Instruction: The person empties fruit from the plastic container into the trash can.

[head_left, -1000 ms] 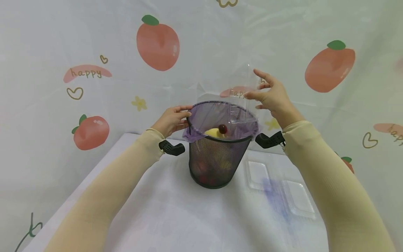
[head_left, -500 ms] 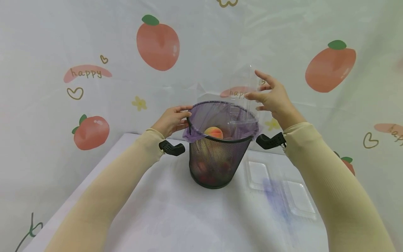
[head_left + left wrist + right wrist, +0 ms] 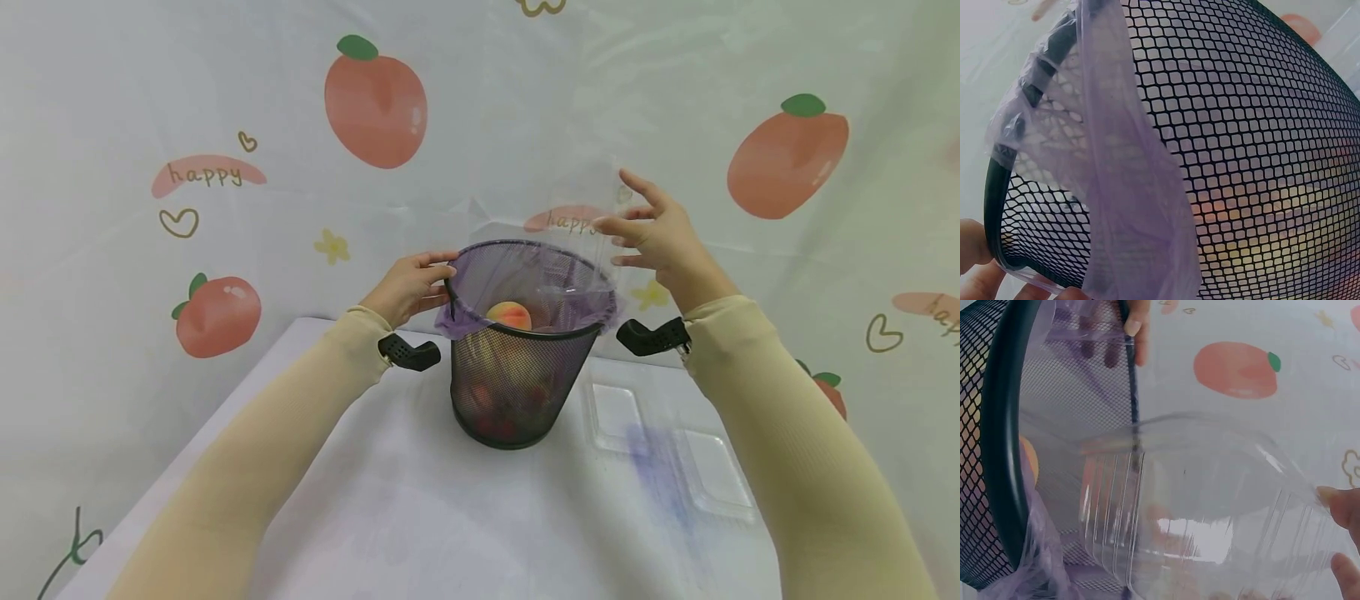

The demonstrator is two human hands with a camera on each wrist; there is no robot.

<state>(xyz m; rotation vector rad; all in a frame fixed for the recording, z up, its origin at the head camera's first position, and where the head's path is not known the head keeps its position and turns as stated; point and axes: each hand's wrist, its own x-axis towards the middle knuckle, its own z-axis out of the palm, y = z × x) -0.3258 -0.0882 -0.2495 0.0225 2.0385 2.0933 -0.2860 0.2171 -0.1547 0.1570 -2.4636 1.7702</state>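
Note:
A black mesh wastebasket (image 3: 517,375), lined with a thin purple bag (image 3: 465,321), stands upright on the white table. My left hand (image 3: 412,287) grips its rim at the left, thumb and fingers on either side. With my right hand (image 3: 660,233) I pinch the edge of a clear plastic container (image 3: 1191,512), tilted over the wastebasket's right side. Its lower end overlaps the opening, and its outline is faint in the head view. Inside the wastebasket a peach (image 3: 510,315) shows near the top. Red and yellow shapes show dimly through the mesh below.
Two clear plastic trays or lids lie right of the wastebasket: one nearer it (image 3: 615,412), another (image 3: 716,471) beside my right forearm. A bluish smear (image 3: 660,467) crosses the table between them. A white curtain (image 3: 480,100) printed with fruit hangs behind.
A yellow fruit and a dark red round one showed at the wastebasket's top; a peach shows there now. My right hand has shifted slightly right with the container. My left hand has stayed put.

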